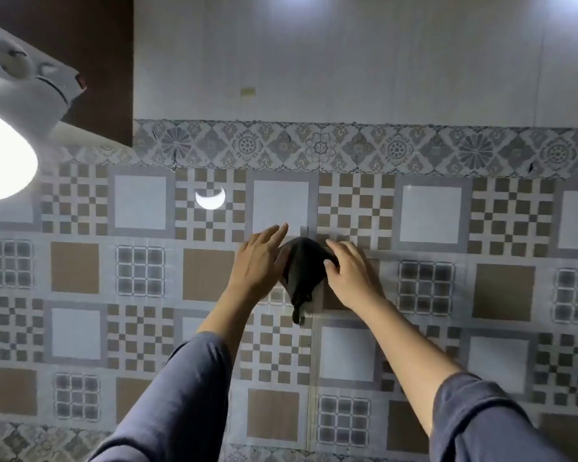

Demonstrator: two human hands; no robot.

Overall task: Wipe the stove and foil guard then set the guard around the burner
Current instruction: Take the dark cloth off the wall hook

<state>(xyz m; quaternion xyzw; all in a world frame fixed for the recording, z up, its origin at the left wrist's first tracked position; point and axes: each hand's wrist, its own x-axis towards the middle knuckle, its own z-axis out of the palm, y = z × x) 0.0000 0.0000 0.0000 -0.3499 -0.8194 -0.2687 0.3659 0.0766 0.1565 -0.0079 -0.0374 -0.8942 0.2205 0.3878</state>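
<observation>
A black cloth point(301, 271) hangs on a small grey wall hook point(303, 230) against the patterned tile wall point(141, 268). Its lower end droops to a narrow tail. My left hand point(256, 261) lies flat against the cloth's left side, fingers stretched toward the hook. My right hand point(347, 271) pinches the cloth's upper right edge between thumb and fingers. Both arms reach up in blue-grey sleeves. No stove, burner or foil guard is in view.
A lit white bulb lamp point(4, 155) with its socket juts in at the upper left, close to my left arm. A dark brown cabinet side point(107, 61) stands behind it. Plain pale wall panels point(347, 61) rise above the tile border.
</observation>
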